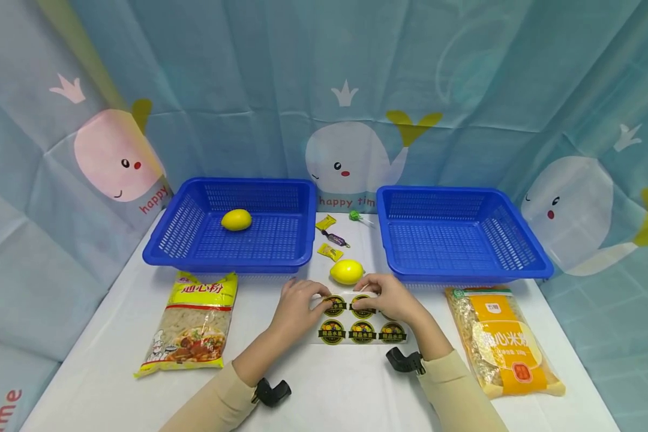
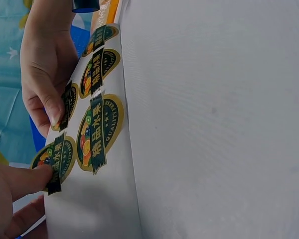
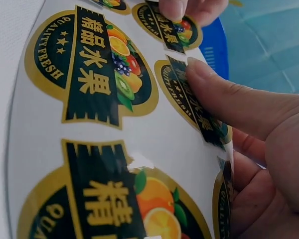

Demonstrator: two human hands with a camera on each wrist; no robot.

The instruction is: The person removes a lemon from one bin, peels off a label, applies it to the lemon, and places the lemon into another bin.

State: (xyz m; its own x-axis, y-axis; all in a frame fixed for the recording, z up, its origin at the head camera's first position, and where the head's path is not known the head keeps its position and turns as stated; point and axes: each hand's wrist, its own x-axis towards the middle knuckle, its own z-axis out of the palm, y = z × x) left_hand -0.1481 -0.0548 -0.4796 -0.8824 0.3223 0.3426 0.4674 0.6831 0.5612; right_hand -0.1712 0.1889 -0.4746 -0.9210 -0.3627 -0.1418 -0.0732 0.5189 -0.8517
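Flat on the white bench (image 1: 329, 384), just in front of the loose yellow lemon (image 1: 347, 271) and between the two blue plastic mesh baskets (image 1: 232, 225) (image 1: 459, 234): a glossy white sheet of round gold-and-green fruit stickers (image 1: 363, 329). Left hand (image 1: 297, 309) pinching the far-left sticker at the sheet's far edge, thumb on its face. Right hand (image 1: 389, 298) pinching the far edge too, thumb tip (image 3: 202, 74) pressed on the middle sticker there. Probably very light, thin and floppy; slick backing, easily creased or torn. Best taken by a bare margin or corner, with each sticker lifted from its rim. Flanking the sheet, a yellow pasta bag (image 1: 191, 324) and an orange noodle packet (image 1: 504, 339).
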